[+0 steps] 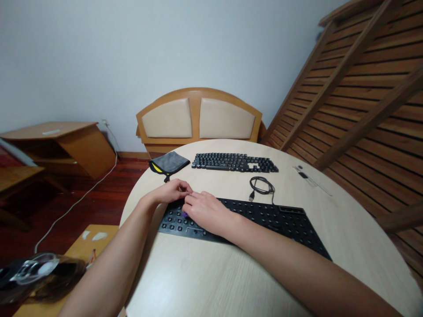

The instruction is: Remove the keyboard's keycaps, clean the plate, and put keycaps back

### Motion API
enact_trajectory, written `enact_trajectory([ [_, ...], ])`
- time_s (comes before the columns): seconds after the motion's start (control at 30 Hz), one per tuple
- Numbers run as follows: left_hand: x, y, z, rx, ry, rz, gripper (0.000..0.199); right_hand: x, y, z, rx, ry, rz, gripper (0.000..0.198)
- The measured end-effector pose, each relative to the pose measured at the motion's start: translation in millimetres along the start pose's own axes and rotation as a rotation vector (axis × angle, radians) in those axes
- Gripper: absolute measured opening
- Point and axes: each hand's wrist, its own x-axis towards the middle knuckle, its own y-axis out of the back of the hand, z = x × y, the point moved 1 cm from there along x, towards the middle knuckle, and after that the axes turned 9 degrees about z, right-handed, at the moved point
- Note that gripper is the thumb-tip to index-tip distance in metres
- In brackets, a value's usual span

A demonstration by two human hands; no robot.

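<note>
A black keyboard base (261, 216) with its keycaps off lies near the middle of the round table, rows of bare switch posts showing. Over its upper left part my left hand (173, 190) is closed, thumb and fingertips together; whatever they pinch is too small to see. My right hand (205, 211) curls over the base beside it, its fingertips meeting those of the left. A bit of a purple thing (185, 214) peeks out under the right hand, mostly hidden. Loose black keycaps (228, 162) are laid out in keyboard order behind the base, with a gap on the right.
A grey cloth pouch (170, 162) with yellow lining sits at the table's back left. The keyboard's coiled USB cable (262, 186) lies behind the base. Thin wire pieces (310, 179) rest at the right. A wooden headboard (198, 116) stands beyond the table (178, 273).
</note>
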Motion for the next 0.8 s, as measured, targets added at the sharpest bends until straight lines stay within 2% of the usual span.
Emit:
enact_trajectory([
  [0.2,1,-2,-5,-0.044,0.004,-0.004,0.033,-7,2,-2,-0.08,0.104,0.028,0.016],
  [0.33,1,-3,-5,-0.044,0.011,0.003,0.032,-6,0,4,-0.065,0.233,0.036,0.016],
  [0.4,1,-2,-5,-0.039,0.013,0.005,0.032,-5,-1,8,-0.054,0.253,0.049,0.016],
  [0.6,1,-1,-6,-0.029,0.007,0.0,0.035,-12,-4,12,-0.07,0.105,0.033,0.015],
  [0.8,1,0,-3,-0.016,0.013,-0.019,0.037,-43,14,19,-0.068,0.04,-0.034,0.02],
])
